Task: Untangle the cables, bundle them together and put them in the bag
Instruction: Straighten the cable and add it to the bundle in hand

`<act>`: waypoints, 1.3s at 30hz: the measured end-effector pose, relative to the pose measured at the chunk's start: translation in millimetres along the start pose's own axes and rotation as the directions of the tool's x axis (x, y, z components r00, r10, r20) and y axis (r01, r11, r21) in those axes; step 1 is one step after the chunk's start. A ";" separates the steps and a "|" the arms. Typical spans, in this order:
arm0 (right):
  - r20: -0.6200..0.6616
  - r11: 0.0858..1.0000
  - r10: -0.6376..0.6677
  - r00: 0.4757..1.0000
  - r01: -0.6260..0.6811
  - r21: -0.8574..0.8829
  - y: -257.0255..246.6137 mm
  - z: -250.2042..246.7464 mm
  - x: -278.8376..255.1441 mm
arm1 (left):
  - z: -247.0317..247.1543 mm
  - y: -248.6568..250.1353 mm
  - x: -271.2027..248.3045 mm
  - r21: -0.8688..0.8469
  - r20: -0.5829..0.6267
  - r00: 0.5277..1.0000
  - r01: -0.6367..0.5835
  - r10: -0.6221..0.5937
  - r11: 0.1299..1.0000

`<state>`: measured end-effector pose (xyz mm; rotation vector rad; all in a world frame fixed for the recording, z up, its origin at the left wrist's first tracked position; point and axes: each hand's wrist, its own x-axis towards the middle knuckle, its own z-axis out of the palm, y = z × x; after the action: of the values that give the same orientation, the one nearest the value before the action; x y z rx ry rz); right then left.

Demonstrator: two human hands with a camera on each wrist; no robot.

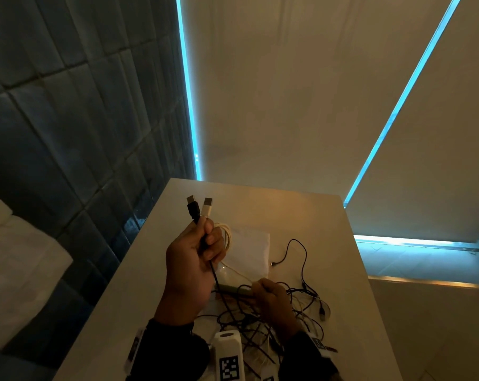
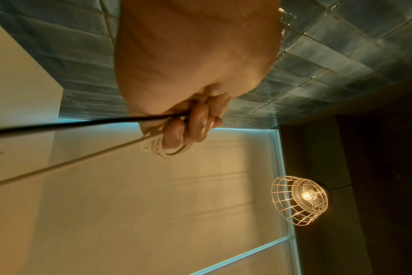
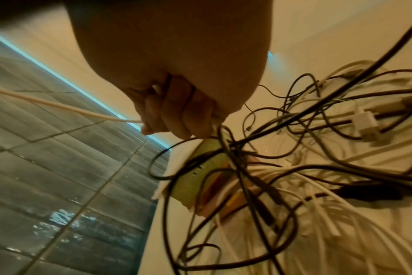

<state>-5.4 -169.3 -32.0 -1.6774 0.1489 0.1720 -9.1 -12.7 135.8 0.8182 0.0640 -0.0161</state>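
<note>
White cable (image 1: 227,235) and black cable (image 1: 193,211) gripped in left hand (image 1: 190,259).

Two hands: left hand (image 1: 190,259), right hand (image 1: 271,296). Two plugs raised side by side: one black plug (image 1: 193,209), one white plug (image 1: 207,207). One white bag (image 1: 249,250). One tabletop (image 1: 301,215). One cage lamp (image 2: 300,200). Tangled cables (image 1: 260,320), number unclear.
</note>
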 end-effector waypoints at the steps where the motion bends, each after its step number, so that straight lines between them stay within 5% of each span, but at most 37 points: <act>1: -0.038 1.000 0.005 0.999 -0.005 0.013 -9.4 -1.0 -0.4 | -0.1 0.7 0.9 0.007 -0.008 1.000 0.002 -0.002 1.000; 4: -0.084 0.989 -0.052 0.995 0.063 0.134 -49.4 -3.5 -5.1 | 0.5 1.1 2.2 0.037 -0.040 0.999 0.005 -0.003 0.999; 8: -0.098 0.921 -0.319 0.943 0.333 0.202 -106.7 -1.5 -17.7 | 3.7 -6.1 0.5 0.099 -0.093 0.996 0.024 -0.015 0.995; 13: 0.080 0.859 -0.503 0.861 0.488 0.153 -146.0 1.4 -39.1 | 5.6 -12.0 2.0 0.189 -0.147 0.989 0.037 -0.009 0.981; 21: 0.254 0.941 -0.338 0.906 0.328 0.082 -125.6 0.8 -37.0 | 8.2 -0.1 -0.6 -0.128 -0.006 1.000 0.000 -0.001 0.992; 29: 0.299 0.975 -0.209 0.931 0.175 0.135 -92.2 3.2 -28.6 | 7.3 -1.9 -2.6 -0.056 0.028 0.999 -0.027 0.029 0.998; 39: 0.175 0.985 -0.173 0.969 0.172 0.023 -24.3 6.4 -3.5 | 4.2 -1.2 -1.5 -0.058 0.028 0.999 -0.015 0.017 0.998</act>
<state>-4.1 -160.2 -8.4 -1.6498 -0.1295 0.1874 -10.4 -16.5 137.9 0.7604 0.0311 -0.0104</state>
